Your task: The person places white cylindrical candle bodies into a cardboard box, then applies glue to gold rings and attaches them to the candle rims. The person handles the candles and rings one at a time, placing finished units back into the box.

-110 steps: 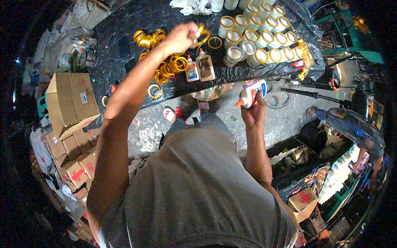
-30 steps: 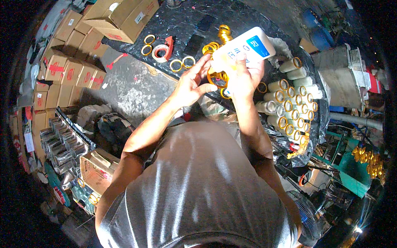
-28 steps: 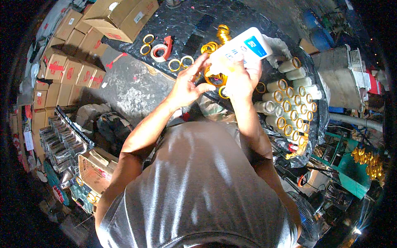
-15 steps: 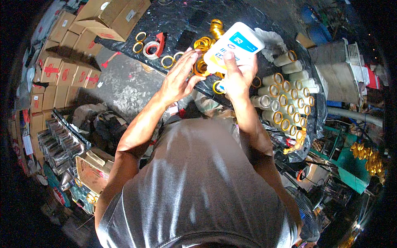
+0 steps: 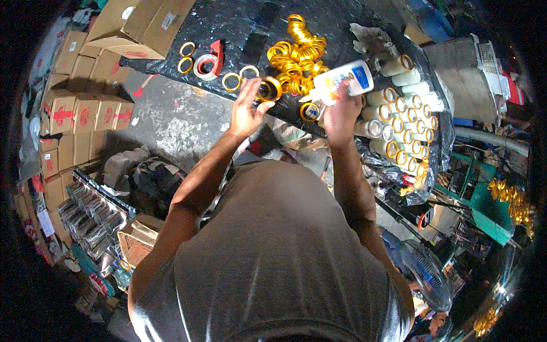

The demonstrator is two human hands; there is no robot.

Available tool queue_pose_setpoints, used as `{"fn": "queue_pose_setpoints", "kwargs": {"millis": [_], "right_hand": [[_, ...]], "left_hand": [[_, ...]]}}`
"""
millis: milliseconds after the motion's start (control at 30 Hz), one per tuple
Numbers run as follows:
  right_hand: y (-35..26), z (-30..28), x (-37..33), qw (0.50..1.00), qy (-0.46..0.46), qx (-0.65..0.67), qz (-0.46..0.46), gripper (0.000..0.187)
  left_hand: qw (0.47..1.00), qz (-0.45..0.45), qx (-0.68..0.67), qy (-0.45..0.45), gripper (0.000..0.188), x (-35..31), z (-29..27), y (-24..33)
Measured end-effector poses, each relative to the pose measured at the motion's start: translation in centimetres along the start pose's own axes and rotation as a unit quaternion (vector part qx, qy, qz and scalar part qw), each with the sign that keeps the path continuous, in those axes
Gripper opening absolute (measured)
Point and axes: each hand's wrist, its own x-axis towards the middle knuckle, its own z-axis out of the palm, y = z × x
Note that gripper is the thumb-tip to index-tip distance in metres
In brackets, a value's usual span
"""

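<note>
My left hand point(image 5: 246, 115) holds a gold ring point(image 5: 278, 89) between its fingers and thumb, at the table's near edge. In my right hand point(image 5: 340, 118) is a white glue bottle point(image 5: 360, 78) with a blue and orange label. The bottle lies tilted almost on its side, its nozzle pointing left and down, a short gap away from the ring. Just below the nozzle, another gold ring point(image 5: 309, 112) sits on the table around a small blue-and-white thing. Beyond both hands lies a heap of gold rings point(image 5: 305, 50).
Loose rings point(image 5: 231, 82) and a red tape dispenser point(image 5: 216, 57) lie left of the heap on the black-covered table point(image 5: 236, 25). Pale tubes point(image 5: 380, 98), many with gold-rimmed ends, are stacked at right. Cardboard boxes point(image 5: 85, 111) pile up at left. A fan point(image 5: 427, 273) stands lower right.
The glue bottle has dropped lower and tipped flatter, and its nozzle has moved away from my left hand. The gold ring in my left hand now shows clearly.
</note>
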Motion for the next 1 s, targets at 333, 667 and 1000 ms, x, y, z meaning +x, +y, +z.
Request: {"fn": "queue_pose_setpoints", "kwargs": {"millis": [333,667,1000], "right_hand": [[-2.5,-9.7,-1.7,0.968,0.101,0.113,0.202,0.03],[-6.6,-13.4,-2.9,0.956,0.128,0.15,0.218,0.032],[-9.6,-17.7,-1.5,0.955,0.112,0.214,0.169,0.037]], "left_hand": [[0.949,0.092,0.271,-0.135,0.072,-7.1,10.5,-10.2],[0.952,0.188,0.179,-0.161,0.054,-6.1,18.3,-3.9],[0.953,0.191,0.18,-0.149,0.041,-2.8,19.0,-0.8]]}}
